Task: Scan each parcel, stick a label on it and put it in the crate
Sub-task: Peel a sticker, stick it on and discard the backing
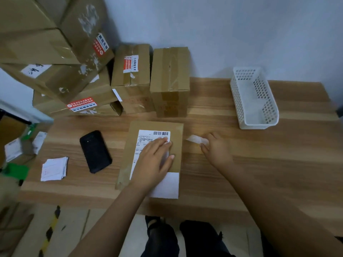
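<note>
At the middle of the wooden table (278, 164), a flat brown parcel (128, 145) lies face up, and the left hand (154, 162) is right on top of it, fingers straight and spread, pressing flat on the white shipping label (148, 138), whose barcode shows just past the fingertips. Just off the parcel's right edge, the right hand (217, 149) is low over the table with its fingers curled, pinching one end of a small white paper strip (194, 139); the strip is blurred, so nothing can be read on it. A plain white sheet (167, 186) pokes out from the parcel's near edge, beside the left wrist. Left of the parcel lies a black handheld device (95, 152), screen dark, and further left a small stack of white slips (53, 168). Over on the far right of the table sits the white perforated crate (236, 97), well apart from the parcel. Along the back, two taped cardboard boxes (169, 82) stand upright side by side against the wall, and a bigger pile of cartons (55, 52) is stacked to their left.
</note>
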